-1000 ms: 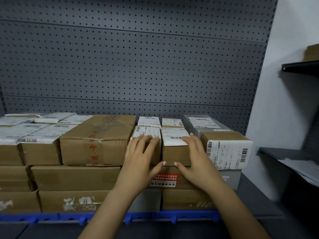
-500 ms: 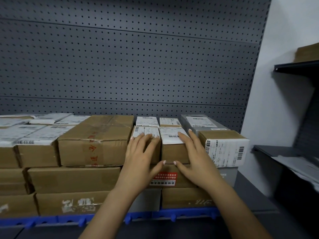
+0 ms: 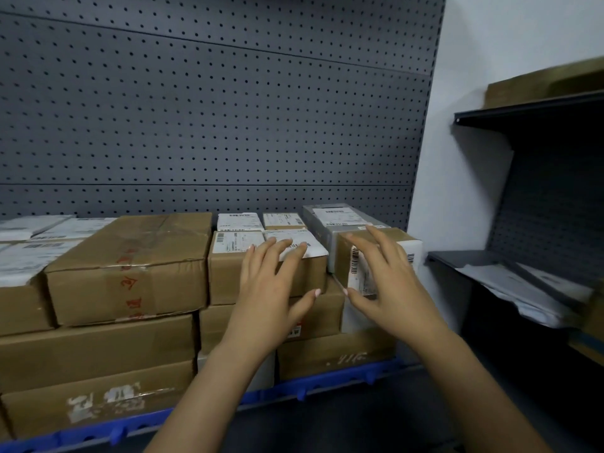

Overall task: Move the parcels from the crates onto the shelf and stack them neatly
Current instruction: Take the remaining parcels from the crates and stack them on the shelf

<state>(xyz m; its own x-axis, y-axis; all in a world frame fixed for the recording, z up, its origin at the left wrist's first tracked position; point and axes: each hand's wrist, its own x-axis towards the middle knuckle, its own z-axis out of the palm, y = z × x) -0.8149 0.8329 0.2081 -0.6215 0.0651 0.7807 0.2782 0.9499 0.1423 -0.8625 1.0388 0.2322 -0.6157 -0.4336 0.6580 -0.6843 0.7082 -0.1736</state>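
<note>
Top row, parcels on the shelf. Landmark is the big taped box.

- Left hand: flat and spread, gripping nothing. The fingertips rest on the label edge of the small box, which is the second one right of the big taped box. I judge this is a push to seat it flush with its twin, which touches the big taped box.
- Right hand: open, fingers fanned, thumb low. It spans the front of the end box, the farthest right of the big taped box. Blur hides whether it is touching. It seems set to square that box, whose face sits turned out of line with the row.
- A grey box stands behind the end box, against the pegboard.
- The front faces right of the big taped box look roughly level with it, apart from the end box.
- No crates in sight. The stack below the big taped box is three layers deep, so the shelf is well filled.

Next, as I judge it: nudge the end box in against the small box.
</note>
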